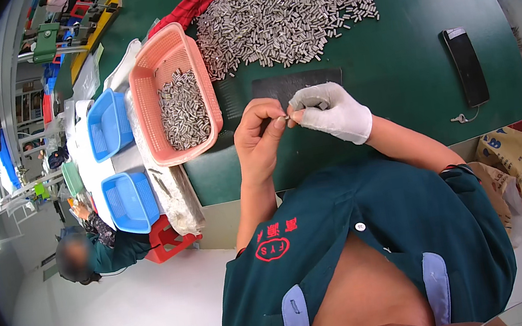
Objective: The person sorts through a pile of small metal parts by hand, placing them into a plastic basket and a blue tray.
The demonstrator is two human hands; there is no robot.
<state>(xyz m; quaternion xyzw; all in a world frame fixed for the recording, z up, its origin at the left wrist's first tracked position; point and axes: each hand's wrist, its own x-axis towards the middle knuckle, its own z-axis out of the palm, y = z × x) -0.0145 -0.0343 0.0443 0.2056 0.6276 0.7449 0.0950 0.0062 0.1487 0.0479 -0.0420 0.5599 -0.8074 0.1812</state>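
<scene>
Green counter, smooth top; one heap of short, shiny metal cylinders, too many to count; one pink plastic basket, perforated walls, left of the heap, part-filled with similar cylinders, also uncountable; two blue plastic baskets farther left; one red checked cloth along the heap's far edge; one flat, dark rectangular pad just beyond the hands; one slim black device at right, one key by its near end; left hand bare, thumb and forefinger pinched together on one small metal piece; right hand in white fabric glove, thumb and forefinger tips bare, pinched on the same piece; piece sits between both sets of fingertips, above the counter's near side, mostly hidden.
</scene>
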